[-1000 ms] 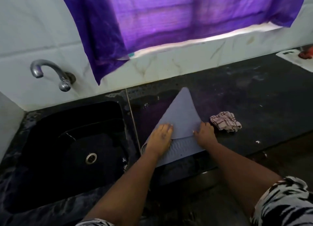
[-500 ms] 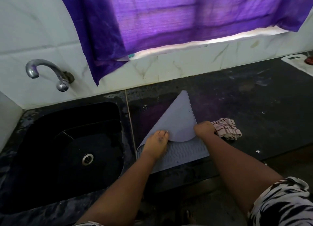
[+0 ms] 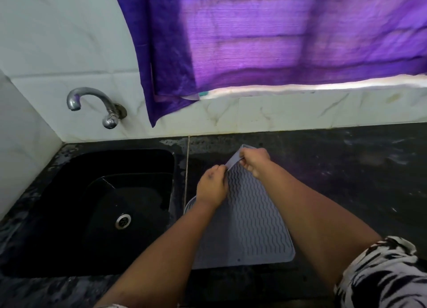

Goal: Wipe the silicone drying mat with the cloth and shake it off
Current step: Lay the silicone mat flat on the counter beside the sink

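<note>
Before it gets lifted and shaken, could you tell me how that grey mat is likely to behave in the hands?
The mat will probably be floppy: its far edge already curls up where the left hand and right hand pinch it. It looks thin, so likely light. The wavy ridges may help grip, though the counter seems wet, so it could be slippery.

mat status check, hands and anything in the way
Left hand and right hand both pinch the far edge of the silicone drying mat. Mat's near part lies ridged side up on the counter. Cloth not in view. Nothing blocking.
</note>
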The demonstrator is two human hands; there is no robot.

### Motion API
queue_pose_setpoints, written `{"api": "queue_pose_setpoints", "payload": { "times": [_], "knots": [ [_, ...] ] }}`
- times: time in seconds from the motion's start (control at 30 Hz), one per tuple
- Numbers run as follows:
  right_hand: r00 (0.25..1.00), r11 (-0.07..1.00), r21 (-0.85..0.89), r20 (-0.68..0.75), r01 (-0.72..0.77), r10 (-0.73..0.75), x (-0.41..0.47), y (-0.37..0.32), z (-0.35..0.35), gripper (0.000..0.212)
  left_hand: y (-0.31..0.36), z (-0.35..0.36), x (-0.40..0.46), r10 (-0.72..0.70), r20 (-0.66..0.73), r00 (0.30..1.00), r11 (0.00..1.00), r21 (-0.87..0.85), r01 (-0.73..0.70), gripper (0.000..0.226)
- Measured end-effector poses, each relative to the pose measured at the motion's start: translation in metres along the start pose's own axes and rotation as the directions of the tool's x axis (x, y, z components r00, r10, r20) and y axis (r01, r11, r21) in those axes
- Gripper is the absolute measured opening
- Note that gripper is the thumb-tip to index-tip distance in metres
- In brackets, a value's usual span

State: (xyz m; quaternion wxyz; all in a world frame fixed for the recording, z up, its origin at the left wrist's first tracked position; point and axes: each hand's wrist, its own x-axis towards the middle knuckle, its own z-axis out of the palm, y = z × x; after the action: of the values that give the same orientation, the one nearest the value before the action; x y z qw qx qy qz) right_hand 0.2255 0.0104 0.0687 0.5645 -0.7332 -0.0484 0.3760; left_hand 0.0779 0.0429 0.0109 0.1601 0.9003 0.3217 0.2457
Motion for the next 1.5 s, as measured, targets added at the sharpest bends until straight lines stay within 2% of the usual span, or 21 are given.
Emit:
{"api": "queue_pose_setpoints", "payload": {
  "times": [0.1, 0.2, 0.3, 0.43, 0.57, 0.67, 0.77, 0.87, 0.93, 1.0, 1.07, 1.17, 1.2, 1.23, 1.33, 1.37, 1.47, 1.5],
  "knots": [
    [0.997, 1.0, 0.026, 0.077, 0.01, -0.011, 0.014, -0.01, 0.022, 0.009, -0.02, -0.008, 0.022, -0.121, -0.046, 0.992, 0.991, -0.07, 0.117, 0.015],
    [0.989, 1.0, 0.004, 0.148, 0.007, -0.008, 0.034, -0.013, 0.047, 0.024, -0.048, -0.012, 0.046, -0.327, -0.018, 0.945, 0.912, -0.266, 0.311, 0.008],
    [0.975, 0.968, -0.232, 0.217, 0.098, -0.046, 0.051, -0.011, 0.067, 0.037, -0.078, -0.008, 0.065, -0.496, 0.1, 0.863, 0.793, -0.353, 0.497, 0.011],
    [0.984, 0.852, -0.498, 0.142, 0.164, -0.106, 0.071, 0.008, 0.062, 0.043, -0.114, 0.0, 0.078, -0.611, 0.219, 0.76, 0.701, -0.296, 0.649, 0.018],
    [0.99, 0.812, -0.566, 0.076, 0.143, -0.121, 0.084, 0.04, 0.042, 0.04, -0.134, 0.004, 0.078, -0.655, 0.262, 0.709, 0.681, -0.201, 0.704, 0.023],
    [0.983, 0.775, -0.605, 0.122, 0.186, -0.14, 0.081, 0.055, 0.032, 0.044, -0.134, 0.003, 0.074, -0.618, 0.278, 0.735, 0.753, -0.059, 0.656, 0.025],
    [0.968, 0.734, -0.636, 0.095, 0.238, -0.231, 0.066, 0.062, 0.022, 0.045, -0.114, 0.002, 0.064, -0.512, 0.234, 0.826, 0.847, -0.019, 0.531, 0.029],
    [0.89, 0.631, -0.687, 0.052, 0.36, -0.452, 0.042, 0.071, -0.001, 0.04, -0.08, 0.008, 0.044, -0.328, 0.182, 0.927, 0.936, -0.07, 0.345, 0.043],
    [0.827, 0.562, -0.731, 0.005, 0.386, -0.561, 0.023, 0.08, -0.023, 0.036, -0.054, 0.016, 0.025, -0.238, 0.184, 0.954, 0.953, -0.147, 0.266, 0.052],
    [0.795, 0.516, -0.785, -0.048, 0.344, -0.604, 0.006, 0.09, -0.049, 0.034, -0.031, 0.025, 0.004, -0.179, 0.222, 0.958, 0.955, -0.193, 0.223, 0.066],
    [0.795, 0.525, -0.815, -0.14, 0.246, -0.59, -0.008, 0.104, -0.078, 0.038, -0.014, 0.034, -0.012, -0.105, 0.271, 0.957, 0.966, -0.201, 0.163, 0.077],
    [0.817, 0.643, -0.762, -0.32, 0.078, -0.479, -0.026, 0.128, -0.124, 0.047, 0.005, 0.045, -0.028, -0.027, 0.34, 0.94, 0.977, -0.188, 0.096, 0.081],
    [0.839, 0.668, -0.743, -0.342, 0.035, -0.424, -0.031, 0.137, -0.139, 0.054, 0.012, 0.047, -0.032, -0.008, 0.343, 0.939, 0.979, -0.19, 0.078, 0.08],
    [0.874, 0.648, -0.762, -0.313, 0.002, -0.371, -0.035, 0.143, -0.153, 0.064, 0.018, 0.048, -0.037, 0.009, 0.336, 0.942, 0.979, -0.193, 0.06, 0.079],
    [0.962, 0.332, -0.943, -0.104, -0.015, -0.252, -0.042, 0.152, -0.18, 0.085, 0.036, 0.05, -0.049, 0.031, 0.314, 0.949, 0.981, -0.189, 0.031, 0.076],
    [0.962, 0.312, -0.95, -0.085, 0.0, -0.258, -0.042, 0.155, -0.184, 0.085, 0.039, 0.05, -0.052, 0.032, 0.309, 0.95, 0.983, -0.183, 0.026, 0.076],
    [0.917, 0.414, -0.907, -0.096, 0.08, -0.388, -0.048, 0.162, -0.189, 0.075, 0.042, 0.051, -0.058, 0.009, 0.289, 0.957, 0.988, -0.153, 0.037, 0.075],
    [0.905, 0.385, -0.917, -0.071, 0.106, -0.42, -0.049, 0.166, -0.19, 0.07, 0.043, 0.051, -0.061, -0.005, 0.286, 0.958, 0.989, -0.143, 0.048, 0.074]
  ]
}}
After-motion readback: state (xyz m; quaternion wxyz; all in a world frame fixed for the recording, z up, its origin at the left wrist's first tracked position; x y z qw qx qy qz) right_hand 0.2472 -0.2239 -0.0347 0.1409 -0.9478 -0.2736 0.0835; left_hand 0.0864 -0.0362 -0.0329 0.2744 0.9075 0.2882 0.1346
